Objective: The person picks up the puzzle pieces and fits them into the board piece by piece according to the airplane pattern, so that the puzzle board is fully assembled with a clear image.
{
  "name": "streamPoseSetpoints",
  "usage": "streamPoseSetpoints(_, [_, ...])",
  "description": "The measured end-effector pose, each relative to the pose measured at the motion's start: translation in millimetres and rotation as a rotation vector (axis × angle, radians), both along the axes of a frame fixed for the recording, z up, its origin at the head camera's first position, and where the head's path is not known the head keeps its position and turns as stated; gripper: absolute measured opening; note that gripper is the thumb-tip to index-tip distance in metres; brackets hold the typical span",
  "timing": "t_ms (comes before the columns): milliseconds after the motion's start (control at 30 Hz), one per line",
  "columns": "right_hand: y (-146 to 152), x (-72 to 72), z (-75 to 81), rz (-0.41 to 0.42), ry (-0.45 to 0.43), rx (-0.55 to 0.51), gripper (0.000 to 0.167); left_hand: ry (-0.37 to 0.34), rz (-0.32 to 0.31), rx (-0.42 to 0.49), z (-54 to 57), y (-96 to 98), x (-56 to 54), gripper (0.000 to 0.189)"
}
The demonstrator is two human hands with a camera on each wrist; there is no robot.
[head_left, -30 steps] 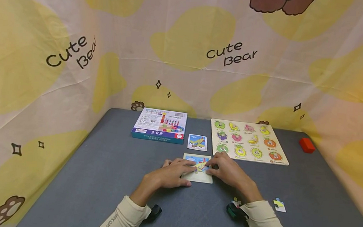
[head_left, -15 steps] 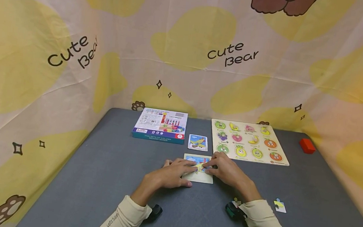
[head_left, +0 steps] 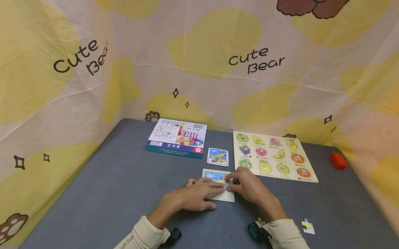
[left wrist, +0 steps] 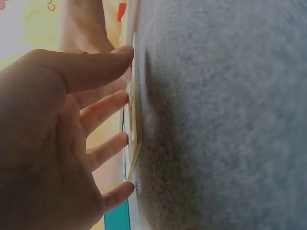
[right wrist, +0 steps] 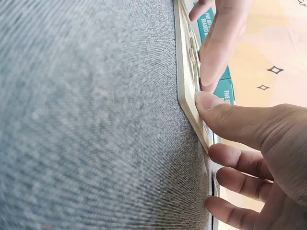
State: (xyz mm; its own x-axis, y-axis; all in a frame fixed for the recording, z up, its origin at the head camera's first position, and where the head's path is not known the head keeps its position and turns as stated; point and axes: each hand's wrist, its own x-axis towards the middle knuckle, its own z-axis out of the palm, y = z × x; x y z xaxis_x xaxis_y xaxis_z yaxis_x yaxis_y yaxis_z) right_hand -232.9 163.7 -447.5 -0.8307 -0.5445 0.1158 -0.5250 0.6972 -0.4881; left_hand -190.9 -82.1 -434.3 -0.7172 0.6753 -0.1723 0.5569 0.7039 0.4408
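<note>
A pale jigsaw puzzle board lies flat on the table, showing a partly covered plane picture. My left hand reaches over it from the left, fingers extended onto the picture, with the thumb apart near the front. At the board's right side, my right hand has bent fingers, and its thumb and index finger touch the picture area. The thumb rests at the board's edge in the right wrist view; whether a piece is pinched is hidden. A loose puzzle piece lies to the right.
Behind the board is a small plane picture card. A bead-set box lies at back left, a fruit puzzle board at back right. A red block sits by the right edge. Another piece is partly hidden by my right wrist camera.
My left hand has shifted slightly right and toward me, its fingertips now further across the picture. The right index finger moved inward, then back a little; the right hand otherwise stays.
</note>
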Motion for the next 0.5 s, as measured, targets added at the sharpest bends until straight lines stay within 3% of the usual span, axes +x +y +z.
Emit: streamPoseSetpoints(500, [17.4,9.7,6.0,0.013,-0.034,0.059,0.027,-0.001,0.000,-0.023,-0.7,0.7,0.4,0.067])
